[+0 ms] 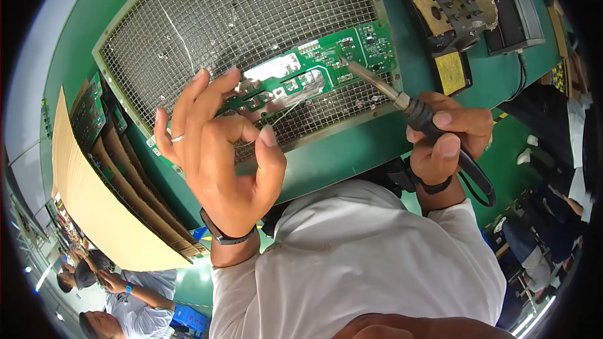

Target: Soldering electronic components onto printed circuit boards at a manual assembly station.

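Observation:
A long green circuit board with silvery solder areas lies across the near part of a wire-mesh screen in a metal frame. My right hand grips a soldering iron by its dark handle. The iron's tip is at the upper right part of the board; whether it touches is hard to tell. Over the board's left end, my left hand pinches thin solder wire between thumb and index finger, other fingers raised. The wire's free end slants toward the board, and more of it runs up past the screen.
An iron stand with a yellow sponge occupies the right of the green table, beside a dark box-shaped unit. Cardboard dividers with more circuit boards stand at left. Other people are beyond the table on both sides.

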Action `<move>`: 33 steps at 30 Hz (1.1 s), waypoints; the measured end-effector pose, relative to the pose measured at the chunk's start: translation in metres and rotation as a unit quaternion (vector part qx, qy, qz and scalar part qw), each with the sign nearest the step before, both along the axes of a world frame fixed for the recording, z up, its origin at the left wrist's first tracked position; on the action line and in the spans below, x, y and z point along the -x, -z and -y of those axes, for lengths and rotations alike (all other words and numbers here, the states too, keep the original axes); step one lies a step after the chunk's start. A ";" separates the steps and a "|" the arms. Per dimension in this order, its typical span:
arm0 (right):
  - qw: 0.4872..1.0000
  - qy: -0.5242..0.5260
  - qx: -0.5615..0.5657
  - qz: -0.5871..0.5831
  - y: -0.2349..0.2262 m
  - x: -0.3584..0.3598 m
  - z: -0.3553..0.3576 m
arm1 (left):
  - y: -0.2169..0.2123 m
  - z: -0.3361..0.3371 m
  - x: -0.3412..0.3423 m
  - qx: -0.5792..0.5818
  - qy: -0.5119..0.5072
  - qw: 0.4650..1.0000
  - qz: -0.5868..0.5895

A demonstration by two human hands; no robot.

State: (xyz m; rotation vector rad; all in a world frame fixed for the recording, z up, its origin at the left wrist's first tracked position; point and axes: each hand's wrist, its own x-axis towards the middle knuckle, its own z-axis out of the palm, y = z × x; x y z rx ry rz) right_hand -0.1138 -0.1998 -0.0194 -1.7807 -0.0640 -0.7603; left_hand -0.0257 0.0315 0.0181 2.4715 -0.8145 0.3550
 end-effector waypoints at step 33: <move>0.997 0.008 0.080 -0.022 -0.007 0.001 -0.017 | 0.007 -0.002 -0.001 0.031 -0.027 0.999 0.001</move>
